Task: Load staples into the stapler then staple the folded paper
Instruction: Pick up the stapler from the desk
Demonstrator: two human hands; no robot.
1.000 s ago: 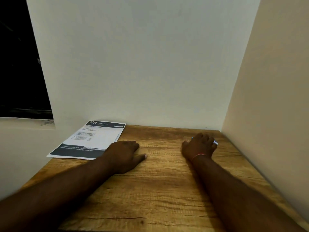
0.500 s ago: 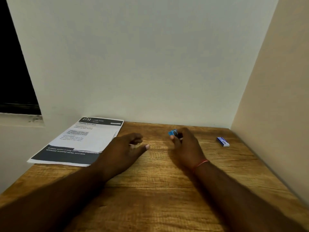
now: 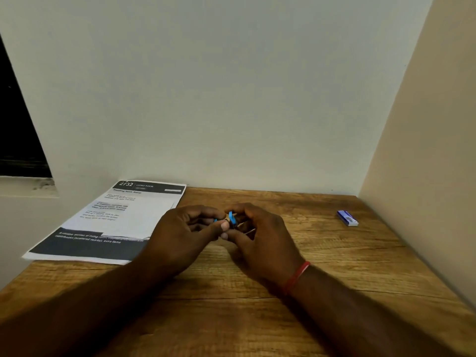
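Right hand (image 3: 260, 235): moves from the box (image 3: 347, 218) to the centre, now gripping the blue stapler (image 3: 231, 218).
Left hand (image 3: 180, 235): lifts off the table (image 3: 334, 266), now pinching the stapler too.

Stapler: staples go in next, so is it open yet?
Cannot tell. The left hand and right hand both pinch the small blue stapler and hide all but bits of blue.
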